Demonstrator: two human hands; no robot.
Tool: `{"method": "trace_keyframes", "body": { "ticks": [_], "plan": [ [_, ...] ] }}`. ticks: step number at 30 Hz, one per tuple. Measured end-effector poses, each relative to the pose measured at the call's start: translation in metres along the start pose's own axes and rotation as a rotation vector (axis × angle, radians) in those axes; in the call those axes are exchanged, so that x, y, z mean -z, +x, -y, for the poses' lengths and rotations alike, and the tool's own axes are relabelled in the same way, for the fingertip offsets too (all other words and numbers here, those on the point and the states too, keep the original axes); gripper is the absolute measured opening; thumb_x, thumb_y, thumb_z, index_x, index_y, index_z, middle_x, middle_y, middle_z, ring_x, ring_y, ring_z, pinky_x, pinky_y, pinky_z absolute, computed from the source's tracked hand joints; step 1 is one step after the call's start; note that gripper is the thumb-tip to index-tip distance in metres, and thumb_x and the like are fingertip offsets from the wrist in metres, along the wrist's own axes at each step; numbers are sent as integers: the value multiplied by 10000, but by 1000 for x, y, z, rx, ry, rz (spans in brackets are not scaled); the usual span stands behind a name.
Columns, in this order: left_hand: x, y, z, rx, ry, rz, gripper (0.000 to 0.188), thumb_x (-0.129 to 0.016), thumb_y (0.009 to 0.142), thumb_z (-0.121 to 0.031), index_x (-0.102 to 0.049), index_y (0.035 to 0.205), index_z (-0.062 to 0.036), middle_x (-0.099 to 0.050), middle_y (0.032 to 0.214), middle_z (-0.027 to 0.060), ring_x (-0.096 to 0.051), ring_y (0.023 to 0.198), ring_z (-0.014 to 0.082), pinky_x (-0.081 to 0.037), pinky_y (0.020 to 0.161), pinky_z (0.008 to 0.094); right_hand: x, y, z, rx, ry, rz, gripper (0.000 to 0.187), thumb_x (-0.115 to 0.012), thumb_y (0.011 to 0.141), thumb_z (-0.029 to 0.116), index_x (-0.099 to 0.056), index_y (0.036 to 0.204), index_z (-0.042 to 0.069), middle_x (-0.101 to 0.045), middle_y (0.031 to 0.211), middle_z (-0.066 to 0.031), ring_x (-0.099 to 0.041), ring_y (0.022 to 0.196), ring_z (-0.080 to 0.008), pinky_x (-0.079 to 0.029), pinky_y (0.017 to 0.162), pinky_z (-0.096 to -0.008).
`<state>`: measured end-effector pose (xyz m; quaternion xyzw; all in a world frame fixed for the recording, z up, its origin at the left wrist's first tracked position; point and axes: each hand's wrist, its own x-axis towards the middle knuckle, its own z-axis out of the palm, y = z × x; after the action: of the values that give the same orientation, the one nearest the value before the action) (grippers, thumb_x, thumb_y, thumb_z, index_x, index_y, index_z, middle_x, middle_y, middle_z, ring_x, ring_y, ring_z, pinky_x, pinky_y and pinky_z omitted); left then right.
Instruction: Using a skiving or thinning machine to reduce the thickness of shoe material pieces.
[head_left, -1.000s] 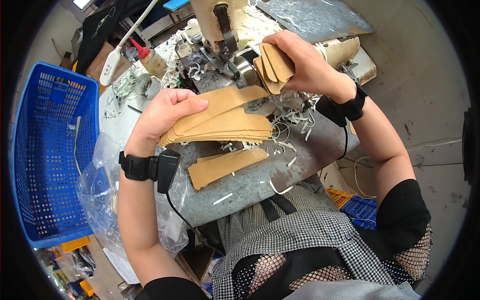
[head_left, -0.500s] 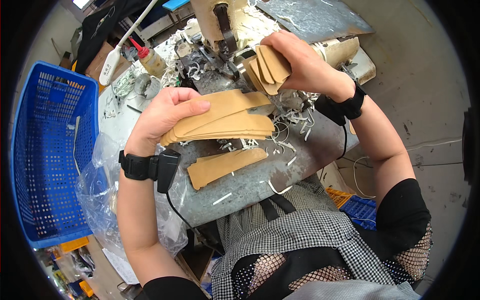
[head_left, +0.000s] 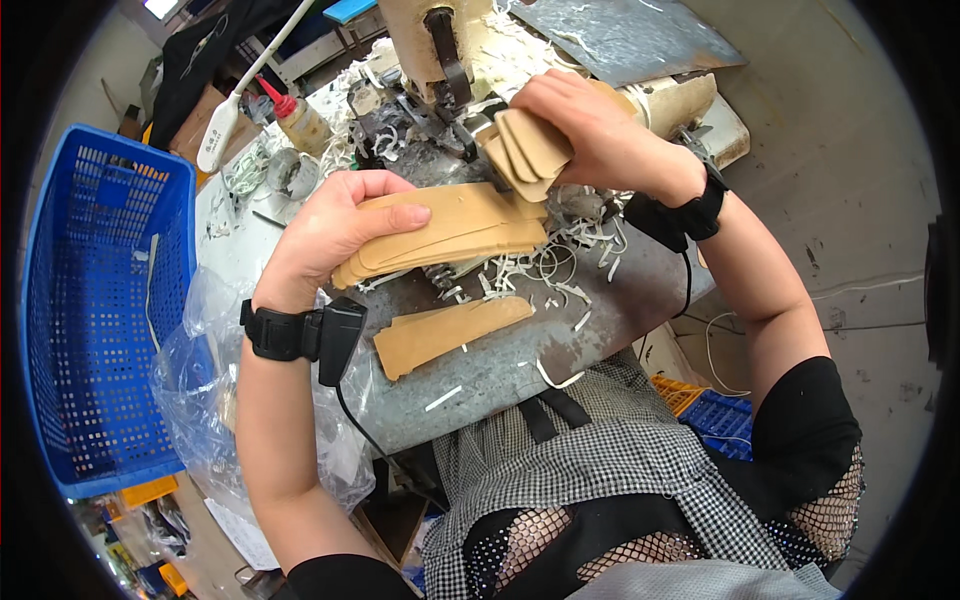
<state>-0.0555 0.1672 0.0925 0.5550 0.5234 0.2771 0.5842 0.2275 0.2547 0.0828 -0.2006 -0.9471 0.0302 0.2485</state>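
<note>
My left hand (head_left: 345, 225) is closed on a fanned stack of long tan leather pieces (head_left: 450, 228), thumb on top and fingers underneath. In my right hand (head_left: 590, 125) is a second, smaller bunch of tan pieces (head_left: 525, 150), whose rounded ends stick out toward the left. The two bunches nearly meet, close in front of the machine head (head_left: 425, 50). Nearer to me, a couple of loose tan pieces (head_left: 455, 332) lie overlapped on the metal worktop (head_left: 480, 385). Where the right-hand bunch ends beneath my fingers is hidden.
White trimmings (head_left: 575, 255) litter the worktop around the machine. A blue crate (head_left: 110, 310) stands at the left, beside a clear plastic bag (head_left: 205, 390). A red-tipped bottle (head_left: 300, 120) and a white lamp on a stem (head_left: 220, 130) are at the back left.
The left-hand stack has shifted slightly right and up, its layers more squared together. My right hand has moved a little to the left and down with its bunch. The loose pieces stay put.
</note>
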Motion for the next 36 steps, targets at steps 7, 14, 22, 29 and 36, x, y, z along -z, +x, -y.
{"method": "trace_keyframes", "body": {
  "ticks": [7, 14, 22, 29, 36],
  "plan": [
    [19, 1, 8, 83, -81, 31, 263, -758, 829, -239, -687, 905, 3, -678, 795, 19, -606, 647, 57, -486, 596, 206, 11, -2, 5, -32, 93, -189, 659, -821, 599, 85, -510, 1180, 68, -543, 1074, -123, -538, 1011, -326, -467, 857, -384],
    [3, 11, 7, 43, -57, -25, 241, -761, 828, -224, -680, 909, -12, -678, 803, 17, -603, 647, 52, -486, 594, 207, -5, 1, 2, 27, -11, 43, 582, -809, 624, 137, -526, 1128, 64, -572, 1043, -114, -527, 1036, -334, -429, 887, -402],
    [20, -2, 11, 30, -134, 26, 217, -744, 848, -218, -676, 902, -20, -674, 799, 8, -601, 646, 49, -491, 601, 203, 11, -3, 4, -10, 80, -151, 645, -814, 615, 96, -518, 1187, 68, -555, 1084, -124, -539, 1005, -332, -462, 874, -383],
    [9, 14, 11, 34, 23, -70, 208, -736, 856, -215, -679, 899, -19, -677, 771, 8, -620, 656, 57, -508, 617, 203, -1, 1, 3, 47, 52, -50, 618, -818, 625, 155, -519, 1158, 67, -582, 1049, -120, -539, 1038, -336, -443, 890, -403],
    [13, -2, 8, 5, -103, 41, 191, -724, 865, -195, -670, 911, -18, -681, 807, 8, -624, 680, 55, -506, 629, 198, 10, -2, 3, 13, 24, -119, 613, -822, 623, 149, -519, 1148, 58, -579, 1029, -124, -550, 1005, -334, -449, 870, -407]
  ]
}}
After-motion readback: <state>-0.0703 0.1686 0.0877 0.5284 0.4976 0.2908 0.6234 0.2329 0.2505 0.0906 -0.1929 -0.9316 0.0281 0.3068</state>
